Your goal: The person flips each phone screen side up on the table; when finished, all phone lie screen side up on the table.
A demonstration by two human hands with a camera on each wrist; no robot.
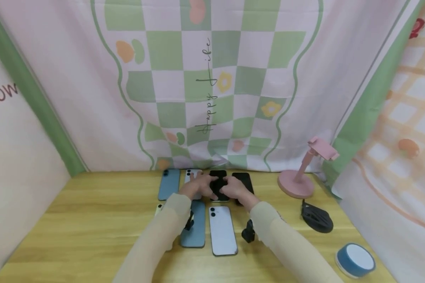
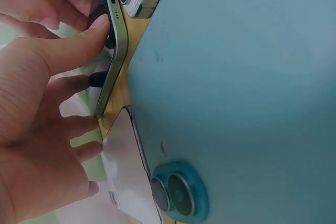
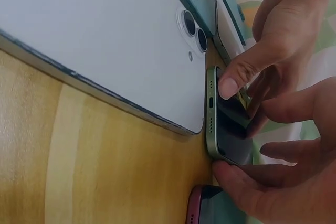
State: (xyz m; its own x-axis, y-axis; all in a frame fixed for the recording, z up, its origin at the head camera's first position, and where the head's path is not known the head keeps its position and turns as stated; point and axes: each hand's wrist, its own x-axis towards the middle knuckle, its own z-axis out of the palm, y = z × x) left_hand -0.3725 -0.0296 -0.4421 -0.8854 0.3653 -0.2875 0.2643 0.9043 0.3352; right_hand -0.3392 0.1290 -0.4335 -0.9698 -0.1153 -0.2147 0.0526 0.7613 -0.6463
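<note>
Both hands meet over a dark-screened smartphone [image 1: 218,190] lying face up in the back row of phones. My left hand [image 1: 200,184] has its thumb on the glass near the charging-port end, with its other fingers spread along the left side. From the right, my right hand [image 1: 236,188] touches the bottom corner with its thumb; its other fingers reach loosely over the screen. The phone's pale green edge [image 3: 211,111] shows in the right wrist view. Nearer to me lies a white phone [image 1: 223,232], back up, beside a blue phone [image 1: 193,234].
Another blue phone [image 1: 169,184] and a partly covered white phone [image 1: 188,175] lie at back left. A dark phone [image 1: 247,180] sits under my right hand's side. Rightward are a pink phone stand [image 1: 296,183], a black mouse [image 1: 316,217] and a blue-white round container [image 1: 355,260].
</note>
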